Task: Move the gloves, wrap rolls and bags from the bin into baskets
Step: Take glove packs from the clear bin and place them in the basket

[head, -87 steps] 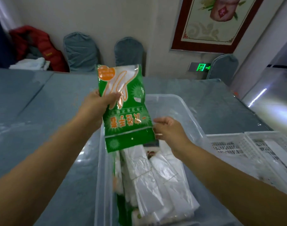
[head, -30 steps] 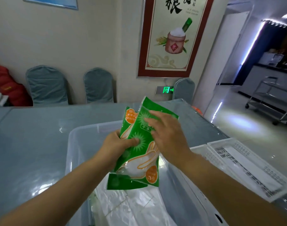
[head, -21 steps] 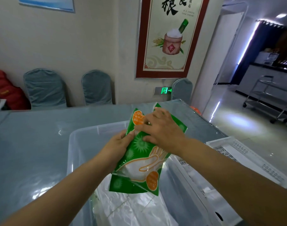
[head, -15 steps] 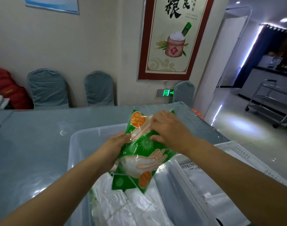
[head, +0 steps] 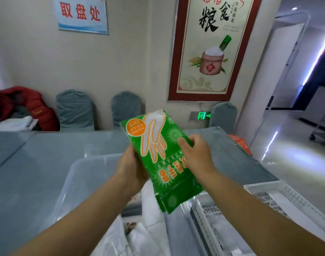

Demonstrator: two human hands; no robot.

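Both my hands grip the glove pack (head: 162, 163) above the bin (head: 80, 174): left hand (head: 132, 169) at 9 o'clock, right hand (head: 194, 156) at 3.

Both bare forearms reaching forward from bottom edge, converging mid-frame. Left hand (head: 132, 169) on left side of green glove pack (head: 162, 159), palm turned inward, fingers hidden behind it. Right hand (head: 194, 154) on pack's right edge, thumb across the front face, fingers curled round behind. Wrists roughly level, hands apart by the pack's width. Pack held up, tilted, print upside down.
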